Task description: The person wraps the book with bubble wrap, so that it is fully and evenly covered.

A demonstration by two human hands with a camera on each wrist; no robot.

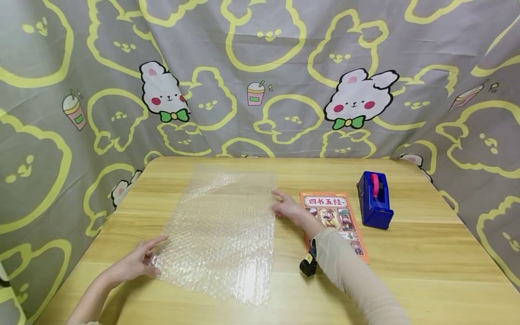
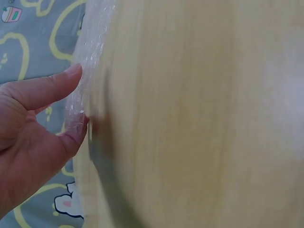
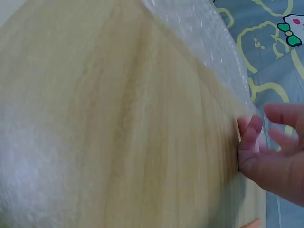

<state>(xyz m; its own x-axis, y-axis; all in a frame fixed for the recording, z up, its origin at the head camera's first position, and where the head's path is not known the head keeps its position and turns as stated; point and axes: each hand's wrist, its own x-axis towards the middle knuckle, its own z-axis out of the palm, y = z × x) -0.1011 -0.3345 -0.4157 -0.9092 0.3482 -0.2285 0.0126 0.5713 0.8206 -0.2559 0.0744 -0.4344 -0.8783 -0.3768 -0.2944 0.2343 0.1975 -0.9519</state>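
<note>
A clear sheet of bubble wrap lies spread over the wooden table. At its near left corner is my left hand, index finger and thumb apart along the edge. From the left wrist, the fingertips sit right at the wrap's rim. My right hand reaches to the sheet's right edge, its fingers loosely bent. In the right wrist view that hand shows beside the edge of the bubble wrap, with some fingers hidden behind others.
Under the right forearm lies an orange illustrated book. A small black object with a yellow mark is by the right sleeve. Farther right stands a blue tape dispenser with a pink hub. A patterned curtain rises behind the table.
</note>
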